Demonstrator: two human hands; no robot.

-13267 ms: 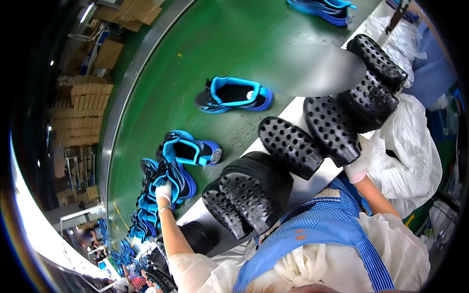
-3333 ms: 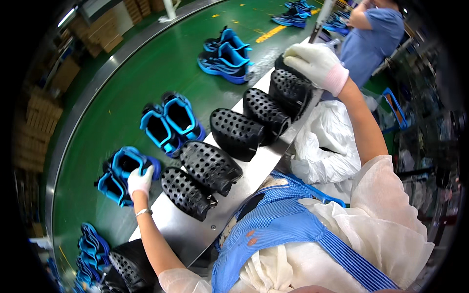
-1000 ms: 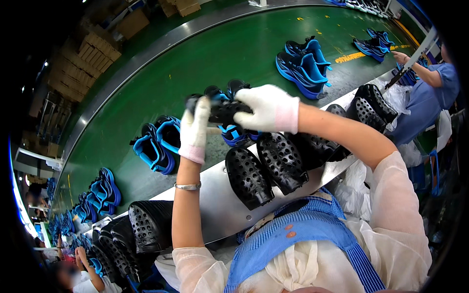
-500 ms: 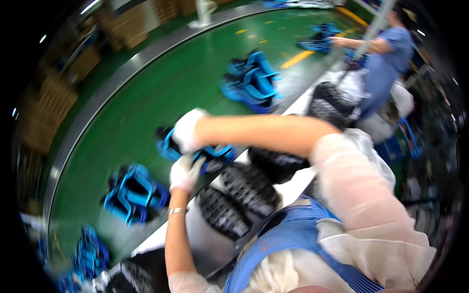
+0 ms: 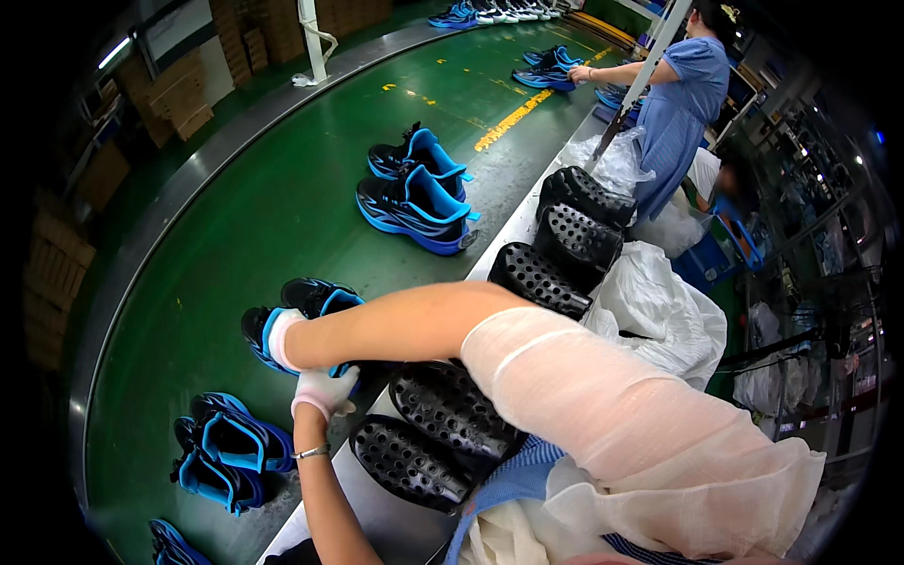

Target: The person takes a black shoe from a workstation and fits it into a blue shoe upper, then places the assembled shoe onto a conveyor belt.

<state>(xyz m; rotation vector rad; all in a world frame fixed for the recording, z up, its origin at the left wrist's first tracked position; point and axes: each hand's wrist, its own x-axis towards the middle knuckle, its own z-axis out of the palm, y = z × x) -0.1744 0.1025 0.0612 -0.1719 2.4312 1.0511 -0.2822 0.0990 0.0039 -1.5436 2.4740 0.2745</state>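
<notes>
A pair of black sneakers with bright blue lining (image 5: 325, 294) stands on a green belt, left of centre. My right hand (image 5: 280, 341), in a white glove, is closed over the front of the nearer sneaker, its fingers mostly hidden. My right forearm crosses over the pair and covers part of it. Beside that sneaker's heel end is my left hand (image 5: 325, 389), also white-gloved, fingers curled against the shoe. A bracelet circles my left wrist. Close to my body, black shoe-shaped pieces with round holes (image 5: 443, 400) lie on a pale ledge (image 5: 363, 490).
Other sneaker pairs stand on the green belt (image 5: 226, 254): one farther off (image 5: 419, 202), one nearer at left (image 5: 231, 447). More perforated black pieces (image 5: 579, 231) line the ledge, beside a white plastic bag (image 5: 659, 306). A co-worker in blue (image 5: 683, 104) reaches to sneakers beyond a white pole (image 5: 650, 66).
The view has shifted and sharpened. My hands and the sneaker pair now sit lower and farther left in the picture. Both hands stay at the pair.
</notes>
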